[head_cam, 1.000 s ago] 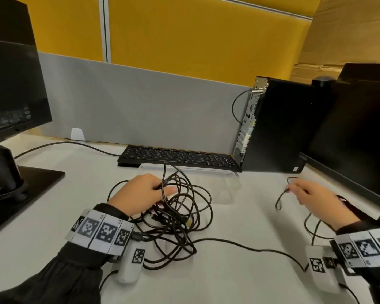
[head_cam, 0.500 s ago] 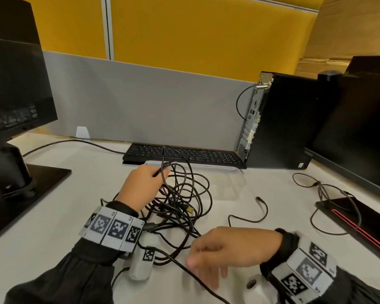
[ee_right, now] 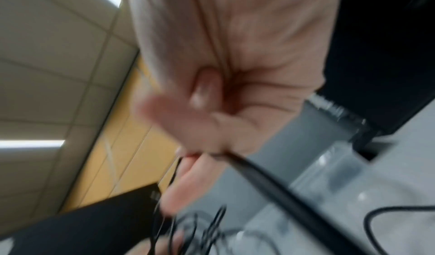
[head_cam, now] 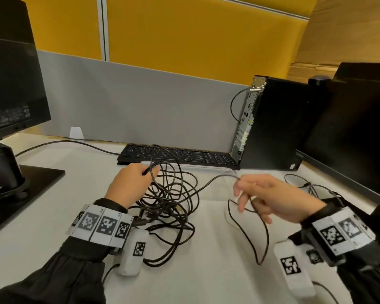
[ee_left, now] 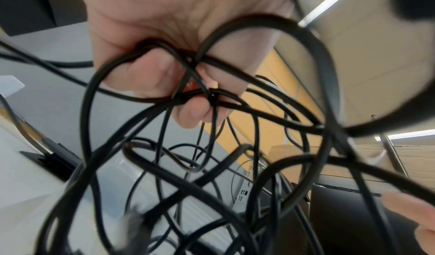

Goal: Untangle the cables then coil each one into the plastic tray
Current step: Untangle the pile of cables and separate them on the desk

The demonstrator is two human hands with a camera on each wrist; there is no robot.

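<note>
The tangle of black cables (head_cam: 169, 202) lies on the white surface (head_cam: 206, 270), just in front of the black keyboard (head_cam: 180, 155). The left hand (head_cam: 130, 185) sits at the left edge of this tangle, near the front edge of the keyboard, with its fingers curled tight around several loops; the left wrist view shows the strands (ee_left: 188, 84) pressed between thumb and fingers. From the tangle one single cable (head_cam: 208, 183) rises to the right, and the right hand (head_cam: 270, 198) pinches it between thumb and forefinger, in front of the right end of the keyboard. The other fingers of this hand are spread loosely. Below the right hand the same cable hangs in a long loop (head_cam: 261, 238) down to the surface. The right wrist view is blurred, but the cable (ee_right: 270, 181) comes out from between the fingertips.

The clear plastic tray (head_cam: 206, 172) stands between the keyboard and the tangle, touching the front of the keyboard; I cannot tell if any cable lies inside it. A black computer tower (head_cam: 279, 123) stands at the right end of the keyboard, and a monitor base (head_cam: 26, 187) is well to the left of it.
</note>
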